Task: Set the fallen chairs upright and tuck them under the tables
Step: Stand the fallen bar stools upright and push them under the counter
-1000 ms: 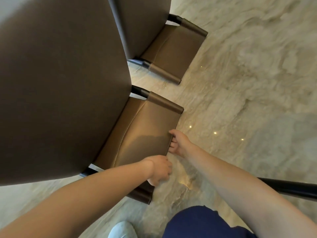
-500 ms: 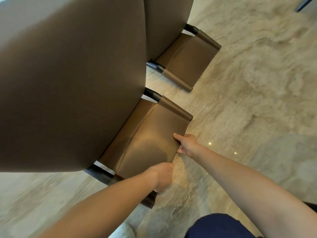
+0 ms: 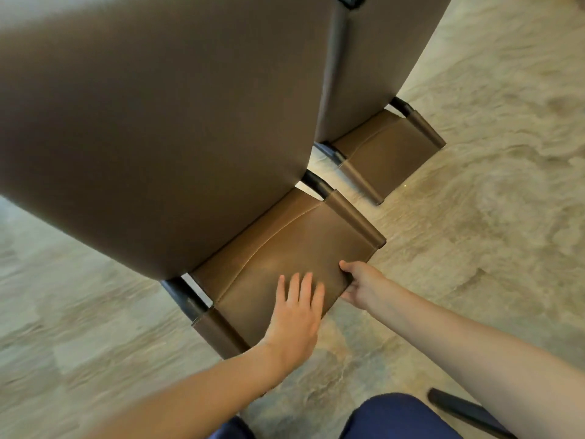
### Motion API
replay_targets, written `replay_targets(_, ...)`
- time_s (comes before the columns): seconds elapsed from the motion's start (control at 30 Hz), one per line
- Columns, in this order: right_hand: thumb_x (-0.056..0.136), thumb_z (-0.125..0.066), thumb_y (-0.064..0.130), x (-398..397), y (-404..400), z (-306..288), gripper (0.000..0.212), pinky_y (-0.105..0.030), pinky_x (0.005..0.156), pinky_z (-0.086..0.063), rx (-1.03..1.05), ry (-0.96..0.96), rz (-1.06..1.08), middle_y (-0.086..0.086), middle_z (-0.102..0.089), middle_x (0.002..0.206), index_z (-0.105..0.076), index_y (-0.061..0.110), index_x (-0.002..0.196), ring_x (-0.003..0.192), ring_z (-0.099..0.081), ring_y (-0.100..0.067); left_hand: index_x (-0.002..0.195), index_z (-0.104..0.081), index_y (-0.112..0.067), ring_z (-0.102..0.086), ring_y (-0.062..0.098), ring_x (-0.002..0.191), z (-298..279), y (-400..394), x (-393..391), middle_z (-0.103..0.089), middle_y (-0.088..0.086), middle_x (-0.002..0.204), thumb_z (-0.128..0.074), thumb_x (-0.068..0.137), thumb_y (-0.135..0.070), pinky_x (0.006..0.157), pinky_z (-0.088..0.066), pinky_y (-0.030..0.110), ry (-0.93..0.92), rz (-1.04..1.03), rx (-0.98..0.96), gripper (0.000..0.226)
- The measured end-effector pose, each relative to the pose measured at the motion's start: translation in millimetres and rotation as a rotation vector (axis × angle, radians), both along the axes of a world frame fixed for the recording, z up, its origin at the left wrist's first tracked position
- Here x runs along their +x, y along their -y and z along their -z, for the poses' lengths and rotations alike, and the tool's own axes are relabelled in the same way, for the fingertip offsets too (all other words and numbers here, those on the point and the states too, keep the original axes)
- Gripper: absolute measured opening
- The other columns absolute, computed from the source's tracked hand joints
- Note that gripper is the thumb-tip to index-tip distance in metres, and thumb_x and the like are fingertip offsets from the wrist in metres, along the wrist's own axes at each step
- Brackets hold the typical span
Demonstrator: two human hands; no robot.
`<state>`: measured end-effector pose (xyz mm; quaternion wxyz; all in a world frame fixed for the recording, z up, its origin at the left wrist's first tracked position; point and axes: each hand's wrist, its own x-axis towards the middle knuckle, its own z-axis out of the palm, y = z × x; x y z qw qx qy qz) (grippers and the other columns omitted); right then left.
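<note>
Our near brown leather chair with dark metal legs stands upright with its seat already under the large brown rounded desk, only the backrest showing past the desk edge. Half a second ago our left hand was curled over the top rim of the backrest; now it lies flat on the leather, fingers straight and spread, pressing. Our right hand keeps its place at the right end of the rim, thumb on top and fingers wrapped beneath, clamped on the chair. The view has also swung, so the desk fills more of the upper frame than before.

We read the change as the grip giving way to a push: the lifting is done and what remains for this chair is to slide it the last bit inward. It looks nearly home, since the desk edge already overlaps the seat.

A second matching brown chair sits just beyond, tucked under a second brown desk in the same way. The pale marbled stone floor lies all round. A dark rod lies on the floor by our right forearm; we cannot tell whether it belongs to another fallen chair.
</note>
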<state>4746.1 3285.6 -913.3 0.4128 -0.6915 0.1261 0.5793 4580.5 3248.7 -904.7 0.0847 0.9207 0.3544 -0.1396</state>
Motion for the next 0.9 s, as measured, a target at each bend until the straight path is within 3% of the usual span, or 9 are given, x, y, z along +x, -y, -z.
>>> replay_targets(0.13, 0.099, -0.049, 0.008, -14, 3, -31, 0.026, -0.048, 0.065, -0.05, 0.029, -0.04, 0.02, -0.021, -0.063, 0.12, -0.055, 0.0, 0.123, 0.098, -0.064, -0.033, 0.149, 0.014, -0.001, 0.009, 0.055, 0.139, -12, 12, 0, 0.022, 0.031, 0.151, -0.041, 0.101, -0.022, 0.113, -0.005, 0.063, -0.033, -0.279, -0.041, 0.076)
replay_targets(0.2, 0.099, -0.05, 0.008, -20, 7, -44, 0.025, -0.047, 0.063, -0.051, 0.048, -0.061, 0.012, -0.021, -0.064, 0.118, -0.055, 0.0, 0.122, 0.098, -0.064, -0.034, 0.148, 0.015, 0.002, 0.01, 0.056, 0.138, -22, 14, -3, 0.018, 0.033, 0.152, -0.04, 0.101, -0.014, 0.113, -0.006, 0.063, -0.051, -0.26, -0.032, 0.073)
replay_targets(0.3, 0.095, -0.054, 0.004, -30, 15, -60, 0.012, -0.044, 0.052, -0.052, 0.105, -0.026, -0.007, -0.021, -0.066, 0.099, -0.057, -0.001, 0.106, 0.076, -0.064, -0.031, 0.147, 0.015, 0.002, 0.009, 0.052, 0.141, -40, 13, -14, 0.014, 0.03, 0.154, -0.046, 0.095, -0.001, 0.116, -0.006, 0.057, -0.057, -0.236, -0.026, 0.081)
replay_targets(0.43, 0.09, -0.049, 0.001, -38, 42, -68, 0.011, -0.038, 0.069, -0.059, 0.366, 0.282, -0.124, -0.019, -0.066, 0.085, -0.058, -0.004, 0.09, 0.084, -0.068, -0.034, 0.148, 0.01, 0.003, 0.003, 0.05, 0.142, -59, 8, -22, 0.006, 0.029, 0.156, -0.045, 0.092, 0.005, 0.118, -0.009, 0.053, -0.023, -0.226, -0.025, 0.079)
replay_targets(0.5, 0.087, -0.058, 0.003, -38, 66, -59, 0.011, -0.028, 0.073, -0.056, 0.512, 0.563, -0.377, -0.017, -0.064, 0.086, -0.056, 0.001, 0.097, 0.088, -0.065, -0.034, 0.149, 0.008, 0.004, 0.001, 0.05, 0.142, -67, 6, -22, 0.004, 0.029, 0.156, -0.046, 0.092, 0.005, 0.119, -0.01, 0.052, -0.032, -0.226, -0.025, 0.078)
replay_targets(0.57, 0.076, -0.074, 0.007, -29, 81, -44, 0.039, -0.02, 0.071, -0.045, 0.54, 1.06, -0.68, -0.009, -0.054, 0.093, -0.046, 0.015, 0.103, 0.083, -0.053, -0.023, 0.149, 0.008, 0.003, 0.0, 0.049, 0.143, -74, 2, -22, 0.004, 0.028, 0.156, -0.046, 0.092, 0.006, 0.119, -0.011, 0.051, -0.05, -0.23, -0.029, 0.078)
replay_targets(0.67, 0.066, -0.082, 0.005, -14, 64, -43, 0.075, -0.031, 0.081, -0.047, 0.603, 1.674, -1.066, -0.015, -0.05, 0.112, -0.048, 0.02, 0.13, 0.098, -0.049, -0.025, 0.149, 0.008, 0.003, 0.001, 0.049, 0.143, -76, 4, -24, 0.006, 0.028, 0.156, -0.044, 0.09, 0.007, 0.119, -0.011, 0.051, -0.077, -0.234, -0.039, 0.079)
replay_targets(0.77, 0.058, -0.073, -0.017, -6, 28, -45, 0.093, -0.052, 0.11, -0.033, 0.686, 1.814, -1.516, -0.016, -0.053, 0.138, -0.05, 0.018, 0.141, 0.129, -0.046, -0.041, 0.15, 0.008, 0.002, 0.003, 0.047, 0.143, -70, 7, -29, 0.006, 0.026, 0.157, -0.044, 0.091, 0.006, 0.119, -0.009, 0.05, -0.094, -0.251, -0.059, 0.079)
replay_targets(0.9, 0.082, -0.046, -0.021, -9, 14, -51, 0.09, -0.035, 0.115, 0.009, 0.588, 1.631, -1.987, -0.015, -0.004, 0.161, -0.006, 0.015, 0.155, 0.148, 0.001, -0.035, 0.15, 0.009, -0.002, 0.006, 0.044, 0.144, -64, 7, -37, 0.008, 0.022, 0.158, -0.044, 0.092, 0.006, 0.119, -0.006, 0.047, -0.102, -0.254, -0.105, 0.08)
